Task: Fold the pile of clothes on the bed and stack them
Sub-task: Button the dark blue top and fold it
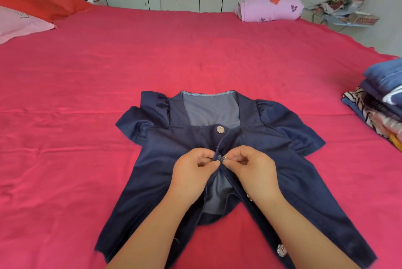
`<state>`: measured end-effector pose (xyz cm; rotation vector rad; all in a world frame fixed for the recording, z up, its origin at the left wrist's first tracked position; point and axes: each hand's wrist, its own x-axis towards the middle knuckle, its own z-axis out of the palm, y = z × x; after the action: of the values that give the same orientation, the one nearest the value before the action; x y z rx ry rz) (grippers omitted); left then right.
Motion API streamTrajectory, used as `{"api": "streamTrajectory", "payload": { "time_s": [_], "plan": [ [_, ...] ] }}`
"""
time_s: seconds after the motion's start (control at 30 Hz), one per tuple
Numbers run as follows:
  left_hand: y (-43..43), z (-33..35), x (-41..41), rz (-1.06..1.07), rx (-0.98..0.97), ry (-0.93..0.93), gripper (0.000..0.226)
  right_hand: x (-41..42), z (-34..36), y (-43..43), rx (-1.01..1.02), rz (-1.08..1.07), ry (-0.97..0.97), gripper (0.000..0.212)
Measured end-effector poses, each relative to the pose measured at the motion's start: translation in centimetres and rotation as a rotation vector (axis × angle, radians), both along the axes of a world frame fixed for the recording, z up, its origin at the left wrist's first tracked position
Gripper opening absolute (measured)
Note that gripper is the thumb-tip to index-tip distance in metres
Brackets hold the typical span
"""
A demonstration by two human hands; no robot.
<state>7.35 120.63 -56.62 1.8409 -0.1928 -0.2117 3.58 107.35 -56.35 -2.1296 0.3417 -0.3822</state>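
The navy top (169, 160) is lying face up on the red bed (65, 94), front partly unfastened. The left hand (193, 168) and right hand (252, 166) are pinching its two front edges at a button (222, 158), fingers (235, 161) curled. Being soft, light and limp, it is probably best lifted by shoulders or hem.

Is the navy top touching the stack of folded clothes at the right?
Apart. The head view shows bare red sheet between the navy top and the stack of folded clothes.
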Motion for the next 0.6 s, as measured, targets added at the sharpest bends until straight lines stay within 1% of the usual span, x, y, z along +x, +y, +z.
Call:
{"api": "streamTrajectory", "payload": {
  "time_s": [0.13,0.2,0.27,0.3,0.37,0.47,0.53,0.6],
  "plan": [
    [0.0,-0.1,0.0,-0.056,0.007,-0.025,0.012,0.0,0.2,0.0,-0.008,0.018,-0.008,0.022],
    [0.1,0.0,0.1,-0.077,-0.059,0.032,0.014,0.0,0.1,-0.1,0.002,0.011,-0.011,0.023],
    [0.1,0.3,0.2,-0.095,-0.149,0.147,0.020,0.1,0.0,-0.1,0.014,0.008,-0.006,0.023],
    [0.1,0.5,0.2,-0.094,-0.164,0.171,0.020,0.2,0.0,-0.1,0.027,0.011,-0.002,0.023],
    [-0.2,0.5,0.3,-0.075,-0.160,0.158,0.014,0.3,-0.2,-0.1,0.060,0.017,0.006,0.022],
    [-0.8,0.3,0.3,-0.025,-0.101,0.098,0.010,0.4,-0.7,-0.3,0.189,-0.013,0.040,0.025],
    [-1.2,0.0,0.3,-0.012,-0.037,0.038,0.016,0.5,-1.1,-0.6,0.320,-0.018,0.082,0.021],
    [-1.5,-0.5,0.1,-0.017,0.065,-0.083,0.023,0.5,-1.2,-0.7,0.507,0.010,0.126,0.014]
  ]
}}
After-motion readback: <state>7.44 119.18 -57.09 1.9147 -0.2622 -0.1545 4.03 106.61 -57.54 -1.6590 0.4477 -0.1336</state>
